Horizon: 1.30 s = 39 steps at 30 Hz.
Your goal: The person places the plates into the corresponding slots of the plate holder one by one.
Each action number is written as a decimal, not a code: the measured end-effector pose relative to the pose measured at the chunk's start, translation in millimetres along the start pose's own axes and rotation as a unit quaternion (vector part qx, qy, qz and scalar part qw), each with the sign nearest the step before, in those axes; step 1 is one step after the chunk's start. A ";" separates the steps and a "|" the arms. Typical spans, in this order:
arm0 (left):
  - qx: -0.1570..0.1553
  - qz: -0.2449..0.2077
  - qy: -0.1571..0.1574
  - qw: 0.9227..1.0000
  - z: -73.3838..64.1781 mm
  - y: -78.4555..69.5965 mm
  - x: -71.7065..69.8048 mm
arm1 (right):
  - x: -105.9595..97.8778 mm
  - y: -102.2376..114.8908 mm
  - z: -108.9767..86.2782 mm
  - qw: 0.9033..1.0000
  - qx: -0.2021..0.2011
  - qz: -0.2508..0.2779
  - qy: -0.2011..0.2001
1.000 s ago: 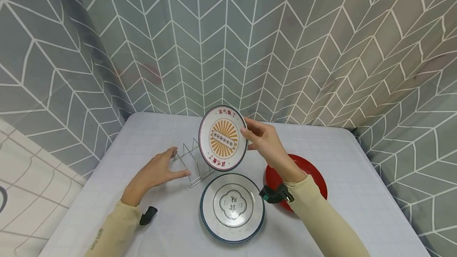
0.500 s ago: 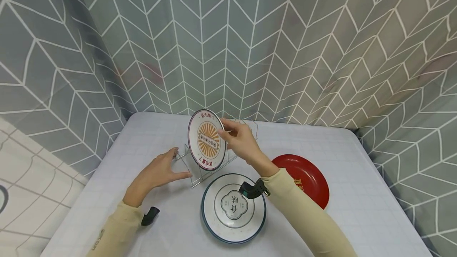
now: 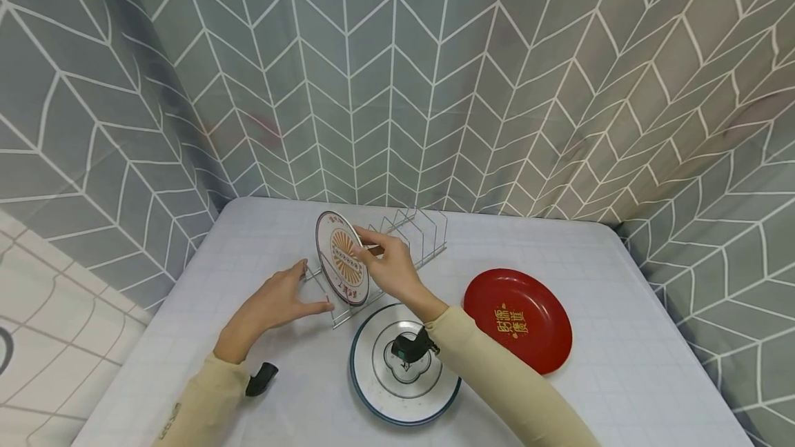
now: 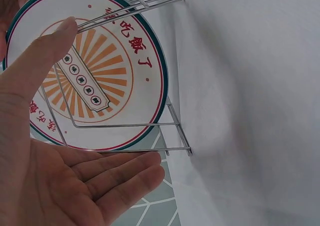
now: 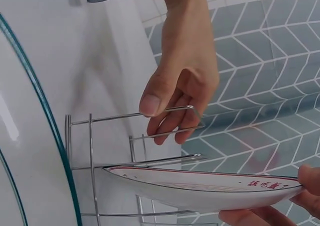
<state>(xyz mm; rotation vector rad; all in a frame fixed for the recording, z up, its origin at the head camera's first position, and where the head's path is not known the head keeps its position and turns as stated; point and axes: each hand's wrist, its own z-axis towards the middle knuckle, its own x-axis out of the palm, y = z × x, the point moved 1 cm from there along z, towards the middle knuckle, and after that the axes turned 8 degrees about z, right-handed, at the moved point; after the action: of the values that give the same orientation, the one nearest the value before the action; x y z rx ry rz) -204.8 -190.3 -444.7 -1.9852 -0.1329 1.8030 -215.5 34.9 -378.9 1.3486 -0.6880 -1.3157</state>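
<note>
My right hand (image 3: pixel 394 267) pinches the right edge of a small white plate (image 3: pixel 343 261) with an orange sunburst and red lettering. The plate stands tilted on edge at the near-left end of a wire dish rack (image 5: pixel 120 117), its lower edge down among the wires. Whether it bears on the rack's base I cannot tell. My left hand (image 3: pixel 273 299) holds the rack's end, thumb on one side and fingers on the other. In the left wrist view the plate (image 4: pixel 107 51) shows behind the end wires, and the left thumb (image 4: pixel 57 38) lies against the top wire.
A larger white plate with a blue-green rim (image 3: pixel 400 399) lies in front of the rack, possibly stacked on another. To the right lies a red plate (image 3: pixel 546 326) with gold lettering. A patterned curtain (image 3: pixel 373 74) closes off the table's back.
My right hand has carried the small plate left and down to the rack's near end, turning it more edge-on. The red plate is more uncovered. My left hand has stayed on the rack.
</note>
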 end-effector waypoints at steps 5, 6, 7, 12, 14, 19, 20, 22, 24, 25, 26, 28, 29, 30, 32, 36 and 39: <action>0.001 0.002 -0.003 1.000 0.2 -1.0 -0.1 | 1.7 -4.6 -3.7 1.000 -0.009 0.002 -0.009; 0.001 0.002 -0.003 1.000 0.3 -1.3 -0.2 | 1.5 -5.8 -4.8 1.000 -0.013 0.003 -0.009; 0.001 0.003 -0.003 1.000 0.2 -1.5 -0.3 | 1.3 -7.1 -5.9 1.000 -0.016 0.005 -0.009; 0.000 0.006 -0.003 1.000 0.4 -1.7 0.0 | 1.1 -12.2 -11.0 1.000 -0.025 0.009 -0.010; -0.001 0.007 -0.003 1.000 0.4 -1.3 0.2 | 1.4 -13.2 -11.7 1.000 -0.025 0.009 -0.011; -0.009 0.010 -0.002 1.000 0.1 -0.2 0.1 | 2.4 -15.0 -12.3 1.000 -0.025 0.015 -0.010; -0.009 0.008 -0.003 1.000 0.0 -0.1 -0.1 | 2.4 -15.2 -12.5 1.000 -0.025 0.016 -0.010; -0.009 0.005 -0.007 1.000 -0.6 -0.1 -0.8 | 2.6 -15.7 -12.7 1.000 -0.024 0.016 -0.009; -0.007 -0.004 -0.013 1.000 -1.3 0.1 -1.7 | 2.7 -15.7 -12.6 1.000 -0.023 0.016 -0.008; -0.005 -0.006 -0.015 1.000 -1.2 0.2 -2.2 | 2.4 -15.8 -12.6 1.000 -0.024 0.018 -0.008; -0.003 -0.008 -0.019 1.000 -1.2 0.2 -2.8 | 2.2 -15.6 -12.5 0.999 -0.024 0.020 -0.008; 0.000 -0.011 -0.026 1.000 -1.6 0.6 -3.8 | 2.0 -15.7 -12.4 0.999 -0.025 0.022 -0.004; 0.004 -0.011 -0.030 0.999 -1.7 1.1 -3.9 | 1.9 -15.6 -12.3 0.999 -0.024 0.023 -0.001; 0.007 -0.011 -0.033 0.999 -2.1 1.6 -4.0 | 1.6 -15.6 -12.5 0.999 -0.023 0.022 0.003; 0.010 -0.011 -0.037 0.999 -3.0 2.6 -3.7 | 0.1 -15.5 -14.1 1.000 -0.018 0.020 0.012; 0.012 -0.010 -0.034 0.999 -4.1 2.0 -3.2 | -10.5 -15.7 -21.8 0.999 -0.014 0.021 0.025; 0.015 -0.004 -0.033 0.999 -3.0 -0.8 -4.3 | -28.2 -20.1 -32.8 1.000 -0.009 0.022 0.018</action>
<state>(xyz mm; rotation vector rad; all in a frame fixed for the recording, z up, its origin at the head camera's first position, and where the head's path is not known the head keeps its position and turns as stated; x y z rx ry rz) -202.3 -191.9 -440.4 -1.9014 -0.1334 1.8555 -196.3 75.5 -394.9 1.3317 -0.6762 -1.2568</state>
